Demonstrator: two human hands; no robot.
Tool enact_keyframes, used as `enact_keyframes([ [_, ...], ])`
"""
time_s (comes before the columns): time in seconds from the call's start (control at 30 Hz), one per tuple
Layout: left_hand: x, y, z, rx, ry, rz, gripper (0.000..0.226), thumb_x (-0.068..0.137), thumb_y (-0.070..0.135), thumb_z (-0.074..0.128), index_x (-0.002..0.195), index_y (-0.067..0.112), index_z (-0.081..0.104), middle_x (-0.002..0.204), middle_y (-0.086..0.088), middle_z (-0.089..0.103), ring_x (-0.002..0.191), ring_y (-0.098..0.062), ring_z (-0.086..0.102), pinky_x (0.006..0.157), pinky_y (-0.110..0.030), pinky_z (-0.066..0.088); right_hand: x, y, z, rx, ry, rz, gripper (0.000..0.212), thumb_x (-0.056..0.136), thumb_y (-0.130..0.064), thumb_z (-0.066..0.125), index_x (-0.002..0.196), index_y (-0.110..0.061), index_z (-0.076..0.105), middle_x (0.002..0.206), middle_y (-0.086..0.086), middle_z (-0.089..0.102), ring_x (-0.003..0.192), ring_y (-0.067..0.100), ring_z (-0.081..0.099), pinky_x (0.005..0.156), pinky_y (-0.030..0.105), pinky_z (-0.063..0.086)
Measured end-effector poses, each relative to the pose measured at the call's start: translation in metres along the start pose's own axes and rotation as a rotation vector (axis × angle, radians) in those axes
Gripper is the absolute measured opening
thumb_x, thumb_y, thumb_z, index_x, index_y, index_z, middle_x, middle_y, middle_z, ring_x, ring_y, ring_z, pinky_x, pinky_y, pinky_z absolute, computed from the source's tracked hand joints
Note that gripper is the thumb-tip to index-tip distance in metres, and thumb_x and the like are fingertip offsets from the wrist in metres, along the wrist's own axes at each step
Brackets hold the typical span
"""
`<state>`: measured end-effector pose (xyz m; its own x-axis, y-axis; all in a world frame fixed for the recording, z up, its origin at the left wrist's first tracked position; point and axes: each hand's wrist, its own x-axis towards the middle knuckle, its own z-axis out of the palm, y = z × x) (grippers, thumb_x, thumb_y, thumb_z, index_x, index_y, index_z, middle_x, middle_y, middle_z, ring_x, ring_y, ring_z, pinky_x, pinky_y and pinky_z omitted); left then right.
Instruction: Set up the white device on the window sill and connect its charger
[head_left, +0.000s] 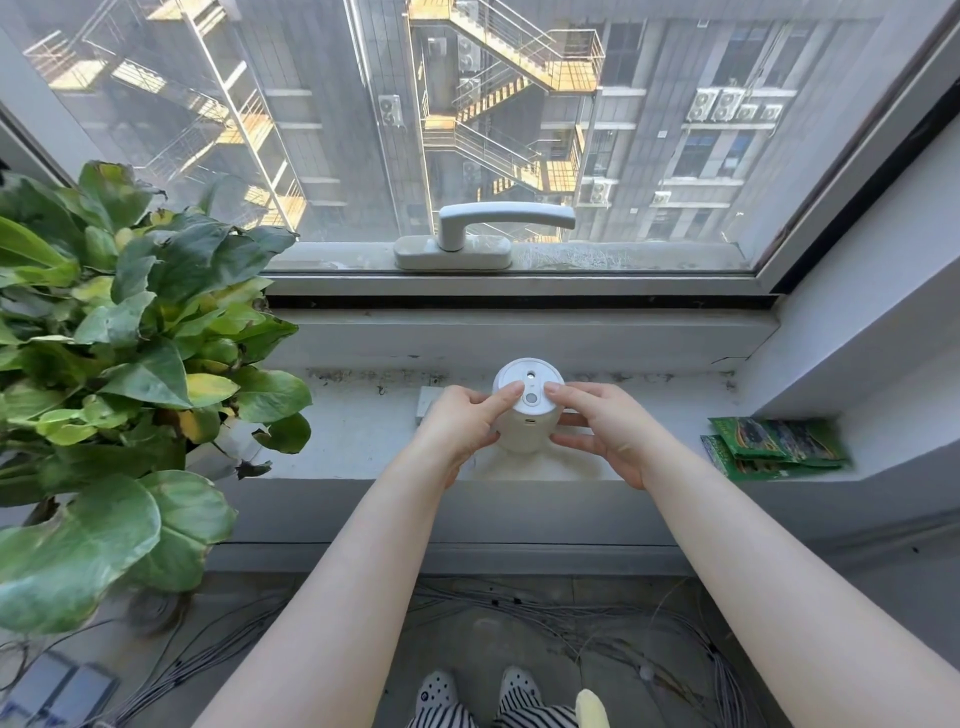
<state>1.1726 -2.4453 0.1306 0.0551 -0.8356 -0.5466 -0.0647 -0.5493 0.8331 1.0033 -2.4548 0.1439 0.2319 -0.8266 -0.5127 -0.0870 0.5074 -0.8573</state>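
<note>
Our left hand (460, 423) and right hand (602, 426) clamp fingers around the white cylindrical plastic device (525, 410) on the grey sill (363, 431) — near the edge, a nudge could topple it floorward.

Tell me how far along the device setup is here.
Done: the white device stands upright on the window sill. In hand: the left hand and right hand grip its sides, index fingers on its top. Left: no cable sits in its front port, and no charger is identifiable.
</note>
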Motion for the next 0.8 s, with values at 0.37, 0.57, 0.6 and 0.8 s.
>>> enact_keyframes([
  [0.37,0.006,-0.001,-0.004,0.065,0.027,0.016,0.056,0.068,0.051,0.075,0.098,0.005,0.075,0.097,-0.008,0.076,0.097,-0.017,0.07,0.098,-0.034,0.051,0.002,-0.002,-0.001,-0.014,-0.006,0.005,0.029,0.092,-0.026,0.059,0.113,-0.007,0.067,0.105,0.005,0.072,0.091,0.014,0.067,0.09,0.032,0.055],
  [0.57,0.002,0.002,-0.002,0.094,0.04,0.026,0.066,0.057,0.059,0.074,0.095,0.006,0.076,0.093,-0.01,0.077,0.095,-0.018,0.072,0.098,-0.037,0.052,0.002,-0.004,-0.002,-0.038,-0.008,0.003,0.033,0.092,-0.026,0.058,0.117,-0.005,0.066,0.111,0.008,0.071,0.092,0.014,0.067,0.086,0.028,0.056],
  [0.6,0.002,0.001,-0.003,0.108,0.037,0.035,0.067,0.055,0.061,0.073,0.094,0.007,0.076,0.092,-0.009,0.077,0.095,-0.018,0.071,0.098,-0.037,0.052,0.002,-0.003,-0.002,-0.042,-0.013,0.001,0.033,0.093,-0.027,0.057,0.116,-0.006,0.066,0.11,0.008,0.072,0.091,0.014,0.067,0.085,0.027,0.056],
  [0.8,-0.008,0.009,-0.006,0.219,0.069,0.087,0.054,0.075,0.059,0.065,0.102,0.013,0.071,0.095,0.003,0.067,0.094,-0.016,0.063,0.088,-0.029,0.048,0.001,0.001,-0.006,-0.114,0.002,-0.019,0.037,0.089,-0.042,0.058,0.12,-0.022,0.064,0.125,0.002,0.065,0.118,0.02,0.058,0.096,0.038,0.052],
])
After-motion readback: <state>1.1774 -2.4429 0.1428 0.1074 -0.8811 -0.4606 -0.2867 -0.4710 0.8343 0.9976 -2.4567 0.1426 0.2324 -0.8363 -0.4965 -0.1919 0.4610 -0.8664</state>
